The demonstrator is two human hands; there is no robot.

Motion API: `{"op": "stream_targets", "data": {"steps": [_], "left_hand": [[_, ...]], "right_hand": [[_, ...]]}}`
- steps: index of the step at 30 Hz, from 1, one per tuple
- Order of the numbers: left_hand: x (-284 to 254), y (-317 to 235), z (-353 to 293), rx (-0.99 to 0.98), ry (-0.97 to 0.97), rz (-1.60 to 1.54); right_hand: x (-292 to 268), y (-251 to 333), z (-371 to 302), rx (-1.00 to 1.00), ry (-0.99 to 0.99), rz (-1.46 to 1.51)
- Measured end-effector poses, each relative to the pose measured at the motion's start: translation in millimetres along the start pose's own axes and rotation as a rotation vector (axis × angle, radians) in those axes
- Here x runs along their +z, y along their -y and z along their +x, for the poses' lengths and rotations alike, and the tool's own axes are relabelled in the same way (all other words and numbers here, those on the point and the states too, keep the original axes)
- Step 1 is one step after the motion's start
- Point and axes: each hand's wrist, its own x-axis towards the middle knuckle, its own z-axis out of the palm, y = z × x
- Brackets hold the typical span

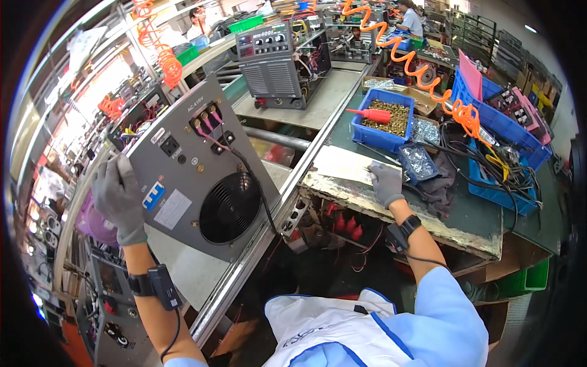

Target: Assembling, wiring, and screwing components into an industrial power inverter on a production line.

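Metal cabinet (192, 183), grey, round grille (230, 207) | left hand (116, 196): fingers parted | right hand (386, 183): pinch unclear, at pale sheet (342, 164)

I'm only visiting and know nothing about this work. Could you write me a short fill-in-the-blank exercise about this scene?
1. The grey-gloved hand by the edge of the large flat grey metal panel is the person's ____ one.
2. Low on that panel, the black fan grille has a ____ outline.
3. The rectangular plastic bin holding small brass-coloured metal parts is coloured ____.
4. The coiled hoses hanging overhead are coloured ____.

Missing words: left; round; blue; orange.
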Motion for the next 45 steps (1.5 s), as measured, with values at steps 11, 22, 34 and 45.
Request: {"op": "stream_targets", "data": {"steps": [11,22,34,45], "left_hand": [[10,-19,4,-0.047,-0.066,-0.026],[22,-18,1,-0.461,-0.266,-0.355],[23,31,-3,-0.439,-0.273,-0.251],[42,160,-38,-0.566,-0.185,-0.404]], "right_hand": [[12,-22,57,-0.019,-0.125,-0.295],[-9,199,117,-0.311,0.231,1.237],[-15,268,55,-0.128,0.393,1.623],[-35,321,-25,-0.391,0.618,1.530]]}}
